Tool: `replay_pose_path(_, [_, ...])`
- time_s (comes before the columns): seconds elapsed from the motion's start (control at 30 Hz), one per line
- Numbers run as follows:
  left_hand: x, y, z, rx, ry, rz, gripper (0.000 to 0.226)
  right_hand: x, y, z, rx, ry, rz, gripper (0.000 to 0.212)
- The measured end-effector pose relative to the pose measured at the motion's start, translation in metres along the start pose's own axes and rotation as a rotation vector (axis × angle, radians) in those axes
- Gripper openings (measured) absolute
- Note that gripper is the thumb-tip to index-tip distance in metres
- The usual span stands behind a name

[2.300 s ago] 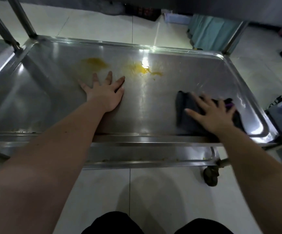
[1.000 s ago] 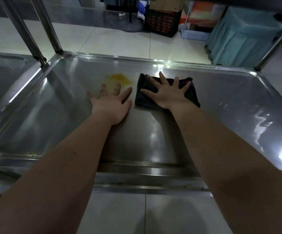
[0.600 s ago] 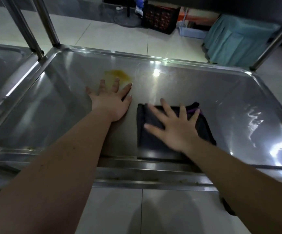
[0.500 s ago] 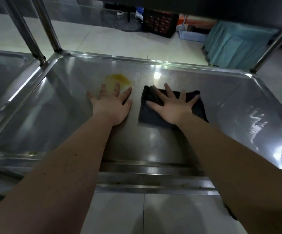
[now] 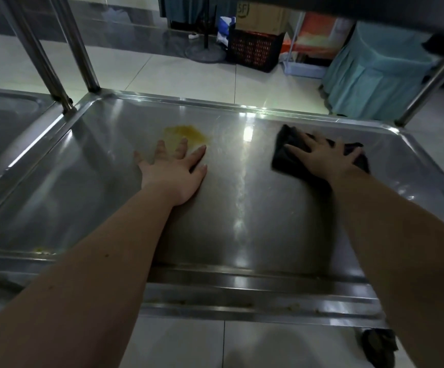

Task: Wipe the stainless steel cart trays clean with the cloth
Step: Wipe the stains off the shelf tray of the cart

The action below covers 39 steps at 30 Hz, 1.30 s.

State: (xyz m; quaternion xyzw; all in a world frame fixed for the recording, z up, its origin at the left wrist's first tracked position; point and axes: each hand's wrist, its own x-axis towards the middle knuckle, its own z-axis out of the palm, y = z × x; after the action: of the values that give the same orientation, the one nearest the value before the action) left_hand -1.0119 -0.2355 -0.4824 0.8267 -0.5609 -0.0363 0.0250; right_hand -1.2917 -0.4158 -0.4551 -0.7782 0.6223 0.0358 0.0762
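Note:
A stainless steel cart tray [image 5: 242, 208] fills the middle of the head view. A yellow stain [image 5: 186, 132] lies on it toward the far left. My left hand [image 5: 174, 170] rests flat on the tray, fingers spread, its fingertips at the stain's near edge. My right hand [image 5: 322, 158] presses flat on a dark cloth [image 5: 284, 155] at the far right of the tray, fingers spread over it. The hand hides much of the cloth.
A second steel tray [image 5: 5, 123] adjoins on the left, with upright cart posts [image 5: 80, 49] between them and another post [image 5: 428, 78] at the far right corner. A caster [image 5: 377, 346] shows below. Beyond stand a black crate [image 5: 255, 49] and teal fabric [image 5: 375, 75].
My right hand has slid the cloth from beside my left hand out to the tray's far right. The yellow patch that lay near the middle is gone. My left hand has stayed put.

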Motion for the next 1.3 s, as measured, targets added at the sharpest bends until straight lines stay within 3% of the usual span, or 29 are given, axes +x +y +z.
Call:
replay_pose_path(0.13, [-0.001, 0.002, 0.001, 0.016, 0.012, 0.005, 0.055, -0.005, -0.003, 0.0, 0.052, 0.007, 0.127, 0.083])
replay_pose_path(0.27, [-0.001, 0.002, 0.001, 0.01, 0.022, 0.006, 0.055, -0.012, -0.114, 0.016, 0.022, 0.023, -0.21, 0.076])
replay_pose_path(0.37, [0.001, -0.003, 0.001, -0.003, 0.005, -0.003, 0.056, -0.018, -0.154, 0.02, 0.011, 0.024, -0.305, 0.076])
replay_pose_path(0.47, [0.001, -0.004, 0.002, 0.001, 0.001, -0.005, 0.056, -0.011, -0.117, 0.015, 0.007, 0.03, -0.26, 0.074])
replay_pose_path(0.67, [0.003, 0.0, 0.002, 0.003, -0.002, 0.008, 0.056, -0.013, 0.007, 0.002, 0.041, 0.012, 0.021, 0.082])
replay_pose_path(0.77, [0.001, 0.001, 0.001, 0.006, -0.002, 0.017, 0.055, -0.029, -0.005, 0.009, 0.045, 0.026, -0.021, 0.08])
replay_pose_path(0.9, [-0.003, 0.001, -0.002, 0.002, -0.002, 0.007, 0.051, -0.073, -0.088, 0.035, -0.004, 0.059, -0.271, 0.079])
replay_pose_path(1.0, [-0.007, 0.001, -0.003, 0.003, 0.003, -0.006, 0.05, -0.1, -0.115, 0.043, -0.022, 0.059, -0.307, 0.085])
replay_pose_path(1.3, [-0.006, 0.006, -0.003, 0.009, -0.027, -0.004, 0.053, -0.116, 0.005, 0.024, 0.036, 0.017, -0.027, 0.086])
